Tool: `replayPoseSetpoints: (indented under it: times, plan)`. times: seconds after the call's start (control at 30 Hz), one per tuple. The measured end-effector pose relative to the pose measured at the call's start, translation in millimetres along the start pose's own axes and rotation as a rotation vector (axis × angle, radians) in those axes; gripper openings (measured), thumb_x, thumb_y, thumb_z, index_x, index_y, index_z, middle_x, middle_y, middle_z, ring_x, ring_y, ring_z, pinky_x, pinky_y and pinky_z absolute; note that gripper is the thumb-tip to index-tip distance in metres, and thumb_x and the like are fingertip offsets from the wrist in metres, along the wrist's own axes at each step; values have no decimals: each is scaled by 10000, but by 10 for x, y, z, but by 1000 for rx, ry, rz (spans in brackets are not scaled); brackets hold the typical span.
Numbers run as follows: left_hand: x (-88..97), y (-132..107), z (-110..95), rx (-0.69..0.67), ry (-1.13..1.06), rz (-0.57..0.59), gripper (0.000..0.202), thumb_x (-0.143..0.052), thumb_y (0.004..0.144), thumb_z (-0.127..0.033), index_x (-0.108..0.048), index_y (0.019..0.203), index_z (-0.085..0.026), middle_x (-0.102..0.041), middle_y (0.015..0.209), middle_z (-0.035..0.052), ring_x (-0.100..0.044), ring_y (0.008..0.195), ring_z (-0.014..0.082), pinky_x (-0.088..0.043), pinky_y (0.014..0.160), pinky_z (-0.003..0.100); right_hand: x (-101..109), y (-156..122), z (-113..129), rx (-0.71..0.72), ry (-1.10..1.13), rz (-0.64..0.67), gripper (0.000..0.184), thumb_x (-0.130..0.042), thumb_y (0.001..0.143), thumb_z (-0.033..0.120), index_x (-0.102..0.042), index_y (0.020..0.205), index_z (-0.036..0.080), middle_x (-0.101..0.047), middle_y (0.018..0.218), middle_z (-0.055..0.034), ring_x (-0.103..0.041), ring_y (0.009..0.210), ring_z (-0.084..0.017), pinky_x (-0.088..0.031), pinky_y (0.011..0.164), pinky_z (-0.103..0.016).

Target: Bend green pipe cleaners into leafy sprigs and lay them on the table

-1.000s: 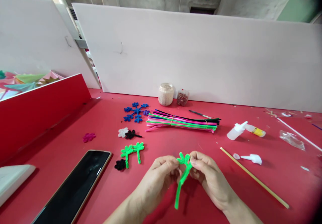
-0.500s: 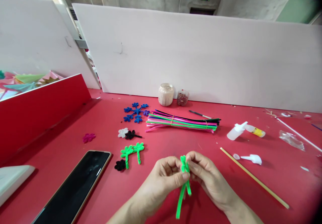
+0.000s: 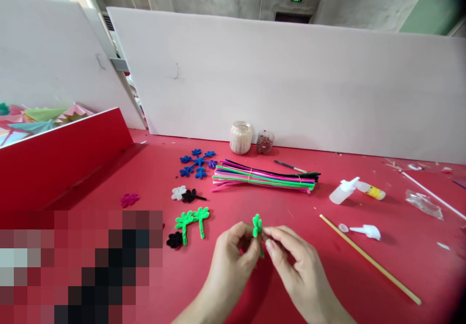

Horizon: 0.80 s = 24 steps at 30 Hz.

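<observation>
A bright green pipe cleaner (image 3: 257, 228) bent into small loops stands upright between my two hands over the red table (image 3: 291, 207). My left hand (image 3: 233, 256) pinches it from the left, fingers closed round its stem. My right hand (image 3: 294, 270) pinches it from the right with thumb and forefinger. Most of the stem is hidden behind my fingers. Two finished green looped shapes (image 3: 191, 219) lie flat just left of my hands, beside a black flower shape (image 3: 174, 239).
A bundle of coloured pipe cleaners (image 3: 262, 176) lies mid-table. Blue flowers (image 3: 196, 161), a white and black flower (image 3: 184, 194) and a magenta one (image 3: 129, 199) lie to the left. Two jars (image 3: 241, 137) stand at the back. Glue bottles (image 3: 351, 189) and a wooden stick (image 3: 367, 258) lie right.
The long green stem that hung below my hands is no longer visible; only the looped top shows above my fingers. Both hands have shifted slightly down and closer together.
</observation>
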<state>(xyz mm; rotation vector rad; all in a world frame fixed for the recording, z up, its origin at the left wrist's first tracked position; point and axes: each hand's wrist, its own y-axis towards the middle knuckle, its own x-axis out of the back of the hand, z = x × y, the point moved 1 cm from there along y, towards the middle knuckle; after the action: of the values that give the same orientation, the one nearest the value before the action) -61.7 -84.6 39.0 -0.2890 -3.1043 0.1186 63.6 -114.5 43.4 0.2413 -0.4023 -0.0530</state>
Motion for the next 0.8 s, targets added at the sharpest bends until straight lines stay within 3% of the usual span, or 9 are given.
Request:
replayPoseSetpoints:
  times: [0.2,0.37,0.53,0.63,0.8]
  plan:
    - [3,-61,-83,-230,277,80,192,-435,782,-160,-623,820,-156,-559,684,32,-502,630,139,-377,597,223,-12,2,-8,-54,98,19,231,-524,779,196,-580,1000,232,-602,944,-56,-549,862,-204,-427,749,-262]
    - [-2,-84,-158,-289,341,142,218,-399,795,-143,-613,831,-154,-533,732,51,-509,679,150,-380,614,228,-19,38,-118,-294,391,2,169,-539,777,262,-624,910,203,-590,710,-16,-511,654,-148,-419,618,-238]
    - [16,-50,-82,-236,296,9,181,-442,765,-170,-556,627,-145,-496,625,20,-478,605,136,-373,566,234,-48,20,-220,-537,706,-68,109,-568,753,240,-644,777,165,-484,574,23,-392,537,-88,-354,515,-188]
    - [14,-10,-8,-98,166,-5,148,-503,743,-247,-556,663,-134,-512,630,20,-473,579,132,-377,537,241,-58,14,-198,-502,692,-28,116,-547,772,248,-629,762,167,-474,558,31,-370,514,-78,-333,493,-179]
    - [-11,28,61,8,-39,29,224,-566,713,-321,-596,824,-129,-499,674,10,-467,490,98,-374,449,228,-58,5,-100,-330,428,26,163,-493,811,289,-597,758,175,-465,542,42,-410,505,-80,-334,470,-171]
